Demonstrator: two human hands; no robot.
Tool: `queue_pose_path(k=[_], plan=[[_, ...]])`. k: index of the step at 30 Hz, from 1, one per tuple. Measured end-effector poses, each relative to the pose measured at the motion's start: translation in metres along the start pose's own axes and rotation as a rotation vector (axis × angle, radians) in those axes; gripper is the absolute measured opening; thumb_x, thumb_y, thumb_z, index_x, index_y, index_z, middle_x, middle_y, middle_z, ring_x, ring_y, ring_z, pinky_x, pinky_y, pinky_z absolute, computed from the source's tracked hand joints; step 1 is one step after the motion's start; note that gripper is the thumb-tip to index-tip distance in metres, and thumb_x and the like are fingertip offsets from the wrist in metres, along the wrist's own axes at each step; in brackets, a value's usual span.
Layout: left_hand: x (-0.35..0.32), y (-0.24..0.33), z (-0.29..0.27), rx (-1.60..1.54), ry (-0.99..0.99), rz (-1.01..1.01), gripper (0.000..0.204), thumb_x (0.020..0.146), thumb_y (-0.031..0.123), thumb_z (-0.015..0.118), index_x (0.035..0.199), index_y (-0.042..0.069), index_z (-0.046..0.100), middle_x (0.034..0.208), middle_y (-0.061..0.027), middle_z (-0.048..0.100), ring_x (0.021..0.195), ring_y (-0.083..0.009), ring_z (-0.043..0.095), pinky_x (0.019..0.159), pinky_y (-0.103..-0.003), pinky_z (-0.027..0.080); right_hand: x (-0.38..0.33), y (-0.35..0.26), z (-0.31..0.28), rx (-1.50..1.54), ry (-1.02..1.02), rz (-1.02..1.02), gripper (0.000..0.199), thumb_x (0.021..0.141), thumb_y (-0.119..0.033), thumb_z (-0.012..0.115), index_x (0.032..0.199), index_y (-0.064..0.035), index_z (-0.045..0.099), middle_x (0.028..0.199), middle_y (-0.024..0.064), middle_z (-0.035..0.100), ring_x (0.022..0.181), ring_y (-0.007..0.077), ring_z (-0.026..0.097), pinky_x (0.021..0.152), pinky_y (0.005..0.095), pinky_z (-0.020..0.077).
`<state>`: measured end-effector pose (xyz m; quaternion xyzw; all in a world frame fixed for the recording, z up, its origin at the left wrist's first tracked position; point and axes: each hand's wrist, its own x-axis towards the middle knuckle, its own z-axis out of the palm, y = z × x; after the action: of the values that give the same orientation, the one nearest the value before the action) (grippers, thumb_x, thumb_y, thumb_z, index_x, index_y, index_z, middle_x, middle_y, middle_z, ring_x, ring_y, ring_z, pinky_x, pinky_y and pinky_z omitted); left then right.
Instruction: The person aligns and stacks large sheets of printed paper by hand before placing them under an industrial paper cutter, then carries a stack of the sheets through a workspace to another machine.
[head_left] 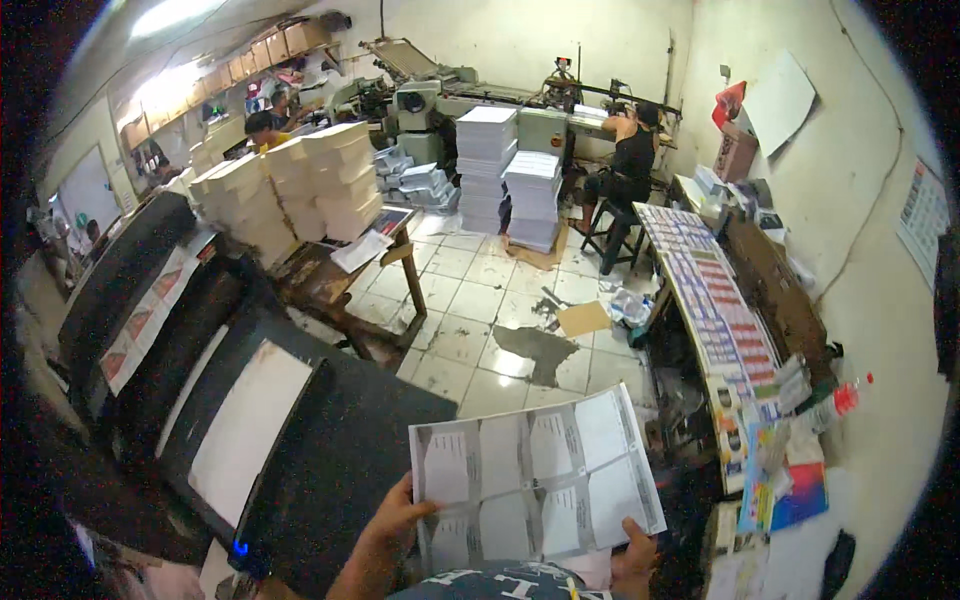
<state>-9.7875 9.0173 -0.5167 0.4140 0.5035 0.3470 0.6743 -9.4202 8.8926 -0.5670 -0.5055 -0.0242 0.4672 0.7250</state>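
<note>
A large printed sheet [508, 500] with several white label-like panels on a grey ground is held up in front of me, tilted. At its left edge my left hand [400, 515] pinches it, thumb on top. Gripping the lower right corner is my right hand [634, 558], thumb over the face and fingers behind the paper. Just left of the sheet stands a big dark grey machine [370, 410], like a printer, with a blank white sheet [250, 430] lying on it.
A wooden table [340, 290] bears tall cream paper stacks [340, 180]. White paper stacks [485, 160] stand on the tiled floor. Printed sheets [715, 280] cover a long table at right, with a plastic bottle [835, 408]. A person [635, 150] sits on a stool by the far press.
</note>
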Motion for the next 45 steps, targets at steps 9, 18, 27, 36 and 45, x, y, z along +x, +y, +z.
queue_pose_path(k=[9,18,27,36,45], plan=[[0.309,0.092,-0.027,0.326,-0.103,0.087,0.074,0.081,0.006,0.076,0.143,0.0,0.036,0.127,-0.0122,0.058,0.115,-0.0227,0.058,0.097,-0.038,0.047,0.228,-0.035,0.175,0.274,0.022,0.183,0.058,0.079,0.005,0.058,0.136,-0.003,0.048,0.127,0.0129,0.058,0.121,0.0311,0.054,0.107,0.0451,0.0415],[0.547,0.215,0.02,0.102,0.245,-0.087,0.077,0.075,-0.001,0.076,0.141,-0.001,0.036,0.125,-0.0141,0.059,0.112,-0.0259,0.059,0.095,-0.039,0.049,0.534,-0.083,0.365,0.077,-0.219,0.03,0.057,0.078,0.007,0.061,0.133,-0.0018,0.051,0.121,0.0128,0.062,0.11,0.0297,0.061,0.097,0.0417,0.0492],[0.825,0.286,-0.031,0.0,0.301,0.183,0.073,0.073,0.006,0.077,0.137,-0.002,0.043,0.125,-0.014,0.059,0.111,-0.0276,0.06,0.096,-0.041,0.048,0.796,-0.056,0.562,0.038,-0.292,0.055,0.059,0.077,0.008,0.063,0.134,-0.0028,0.051,0.122,0.0127,0.062,0.109,0.0292,0.062,0.097,0.0425,0.0499],[1.121,0.464,-0.06,0.057,0.107,0.147,0.072,0.073,0.004,0.075,0.137,-0.003,0.041,0.124,-0.0141,0.059,0.115,-0.0256,0.057,0.1,-0.038,0.044,0.983,-0.059,0.748,0.199,-0.212,-0.001,0.059,0.078,0.005,0.066,0.134,-0.0033,0.05,0.123,0.012,0.061,0.115,0.0292,0.059,0.101,0.0436,0.0475],[1.371,0.553,-0.082,0.043,0.17,0.282,0.071,0.072,0.006,0.076,0.133,-0.004,0.043,0.119,-0.013,0.061,0.109,-0.0251,0.06,0.096,-0.038,0.047,1.237,-0.053,0.928,0.109,-0.306,-0.034,0.059,0.077,0.006,0.064,0.134,0.0004,0.05,0.124,0.0126,0.061,0.113,0.0289,0.06,0.1,0.0404,0.0471]])
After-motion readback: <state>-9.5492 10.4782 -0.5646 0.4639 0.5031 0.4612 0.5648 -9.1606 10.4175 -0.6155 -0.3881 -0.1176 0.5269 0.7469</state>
